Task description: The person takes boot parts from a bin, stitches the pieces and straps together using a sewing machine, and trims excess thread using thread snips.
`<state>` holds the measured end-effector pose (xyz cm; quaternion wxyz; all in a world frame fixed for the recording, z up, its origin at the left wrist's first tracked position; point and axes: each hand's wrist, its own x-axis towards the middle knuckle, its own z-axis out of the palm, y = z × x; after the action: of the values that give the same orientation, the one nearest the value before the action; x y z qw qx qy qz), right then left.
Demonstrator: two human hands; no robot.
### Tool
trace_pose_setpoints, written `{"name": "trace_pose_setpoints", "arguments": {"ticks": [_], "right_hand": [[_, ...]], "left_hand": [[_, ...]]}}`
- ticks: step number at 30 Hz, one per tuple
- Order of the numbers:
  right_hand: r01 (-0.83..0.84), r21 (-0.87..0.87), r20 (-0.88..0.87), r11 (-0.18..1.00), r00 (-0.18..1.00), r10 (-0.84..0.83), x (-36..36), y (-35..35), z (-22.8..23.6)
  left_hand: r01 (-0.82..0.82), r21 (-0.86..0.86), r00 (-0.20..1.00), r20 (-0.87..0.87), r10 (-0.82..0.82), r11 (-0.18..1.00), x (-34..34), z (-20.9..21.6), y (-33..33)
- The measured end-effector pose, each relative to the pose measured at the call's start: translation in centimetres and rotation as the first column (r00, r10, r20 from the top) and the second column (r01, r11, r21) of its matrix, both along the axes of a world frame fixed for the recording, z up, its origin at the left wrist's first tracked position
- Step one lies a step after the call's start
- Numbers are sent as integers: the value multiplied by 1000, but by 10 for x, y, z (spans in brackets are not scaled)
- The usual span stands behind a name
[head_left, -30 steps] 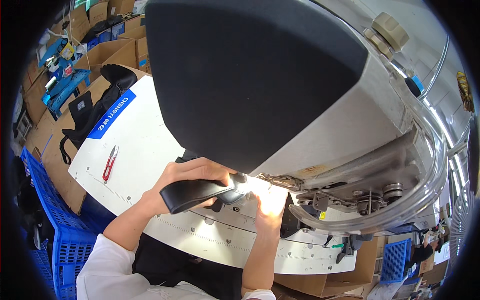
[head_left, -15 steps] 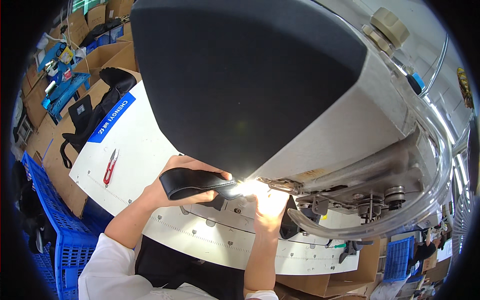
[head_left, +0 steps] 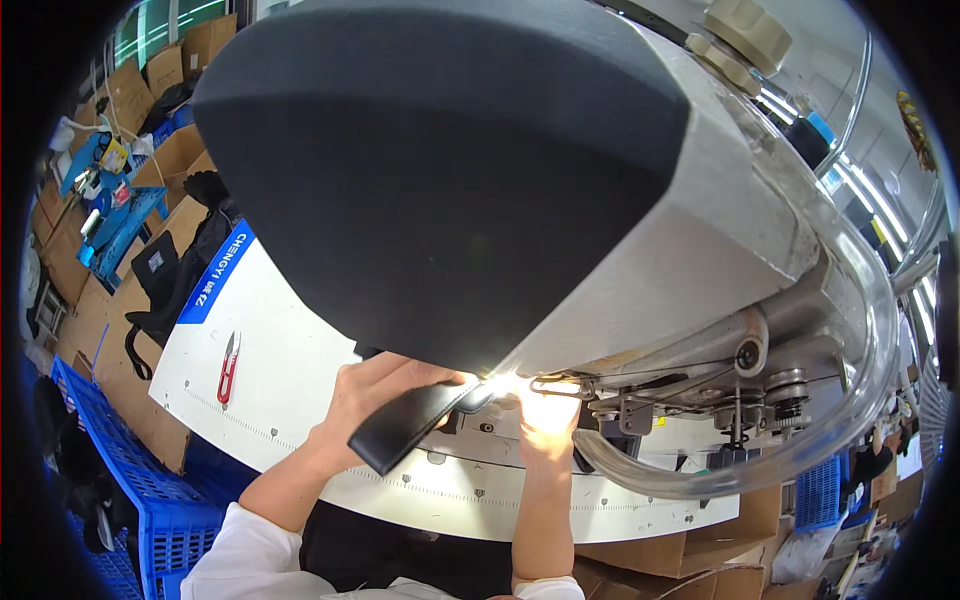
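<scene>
Head view shows two hands at one sewing machine [head_left: 640, 260]. Left hand [head_left: 375, 400], its grip closed, holds one black strap [head_left: 410, 428] on the white surface [head_left: 300, 370]. Right hand [head_left: 548, 412] sits in glare beside the needle, grip possibly closed. One red snip [head_left: 229, 368] lies well apart.

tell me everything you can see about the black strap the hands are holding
The black strap is a flat, smooth band that looks like leather or faux leather, with a squared-off near end. It lies at a slant on the white table, rising from lower left toward the brightly lit spot under the sewing machine. The left hand grips it along its upper edge; the right hand rests at its far end, where glare hides the details.
</scene>
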<state>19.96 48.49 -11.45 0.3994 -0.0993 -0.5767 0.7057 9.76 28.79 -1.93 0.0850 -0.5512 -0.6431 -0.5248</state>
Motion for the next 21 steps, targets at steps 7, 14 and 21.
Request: {"name": "trace_pose_setpoints", "arguments": {"ticks": [7,14,21], "right_hand": [[9,-18,-29,1000,1000,-10,-1,-2,-10],[-35,-59,-77,998,997,30,8,0,-23],[-10,-80,-91,997,996,3,0,-1,-27]], "left_hand": [[-54,-8,998,-12,54,999,3,1,0],[-64,22,995,-74,65,998,4,7,-1],[-49,-15,998,38,49,999,1,-3,3]]}}
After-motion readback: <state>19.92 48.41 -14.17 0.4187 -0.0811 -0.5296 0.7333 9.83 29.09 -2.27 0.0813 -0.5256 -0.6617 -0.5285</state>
